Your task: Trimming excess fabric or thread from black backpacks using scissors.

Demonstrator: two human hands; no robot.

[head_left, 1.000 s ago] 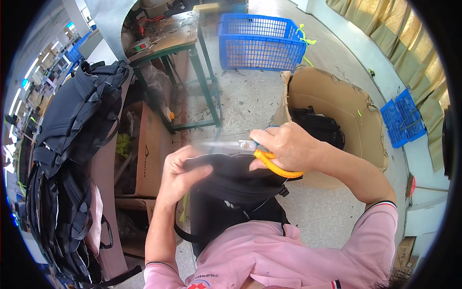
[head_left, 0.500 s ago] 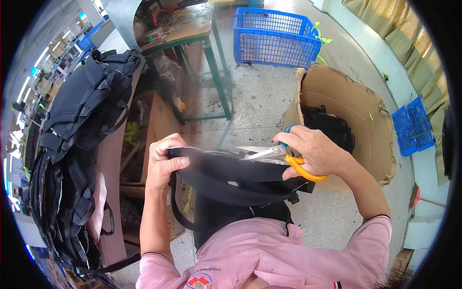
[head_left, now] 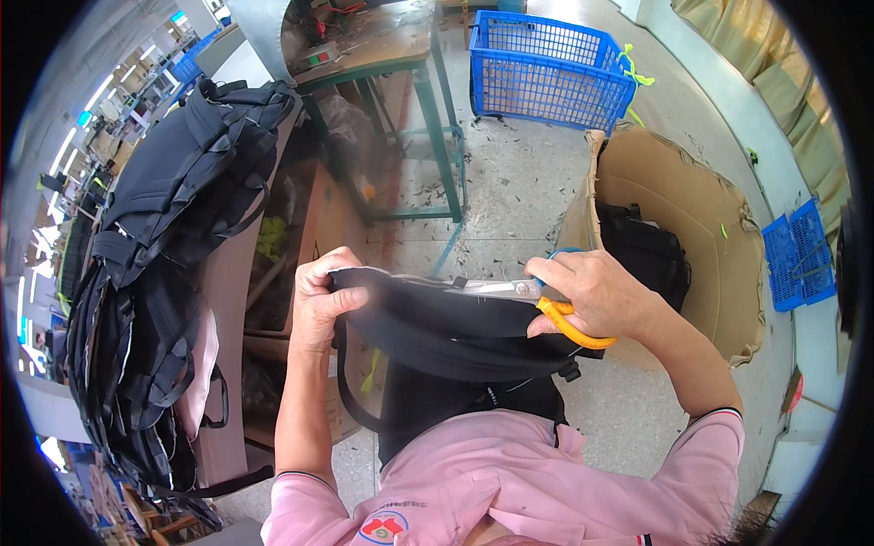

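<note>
A black fabric bag [head_left: 428,318] stretches across my lap, its raw upper edge held up in front of me. At the left end of that edge, my left hand [head_left: 325,296] pinches the cloth between thumb and fingers. Scissors [head_left: 519,289] with silver blades and blue and yellow handles are in my right hand [head_left: 596,293]. The blades lie along the bag's upper edge, pointing left, and look closed or nearly so. A black strap [head_left: 350,391] loops down from the bag's left side.
Black backpacks [head_left: 187,182] are heaped on a bench at the left. Ahead stands a green-legged table [head_left: 428,136], with a blue plastic basket [head_left: 551,86] beyond it. A large cardboard box [head_left: 719,209] at the right holds a black bag. Another blue crate [head_left: 798,257] leans by the wall.
The scissor blades have closed together and now lie flatter along the bag's edge. The whole view has shifted slightly, so the surroundings appear farther right.
</note>
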